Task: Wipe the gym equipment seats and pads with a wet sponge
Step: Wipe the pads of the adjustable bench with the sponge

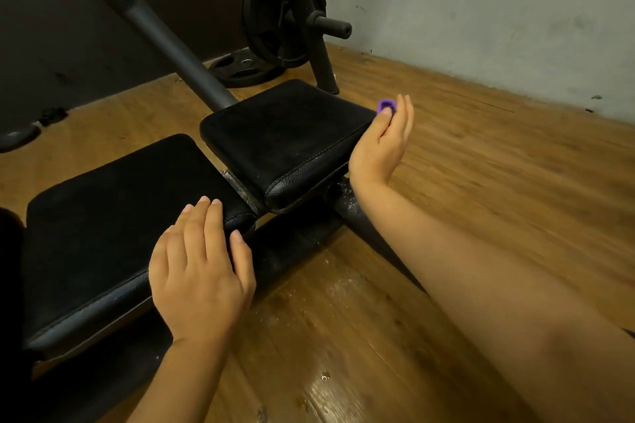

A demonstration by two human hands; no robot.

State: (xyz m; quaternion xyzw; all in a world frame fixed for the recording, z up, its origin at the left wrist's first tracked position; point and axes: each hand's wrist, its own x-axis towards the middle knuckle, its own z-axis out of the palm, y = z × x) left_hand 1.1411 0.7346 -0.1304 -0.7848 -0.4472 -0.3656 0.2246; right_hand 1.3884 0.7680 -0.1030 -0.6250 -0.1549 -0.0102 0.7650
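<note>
Two black pads sit side by side on the gym bench: a near pad [113,237] on the left and a far pad [285,137] further off to the right. The left hand [202,271] lies flat on the front edge of the near pad, with its fingers straight and close together. It holds nothing. The right hand [385,141] is up in the air just beside the right corner of the far pad. Its thumb and fingers pinch a small purple sponge [386,107]. Only a little bit of the sponge peeks out, so how wet it is cannot be told.

The next job looks like wiping the far pad. To do it well, the right hand should bring the sponge down flat on the top of the pad and press a bit. Long rubs from one side to the other should cover the whole top, and then the front edge and the seam. The left hand can stay on the near pad to keep the body steady.

Behind the pads, round black weight plates [281,14] hang on a rack near the grey wall, and the floor [481,165] is brown wood.
</note>
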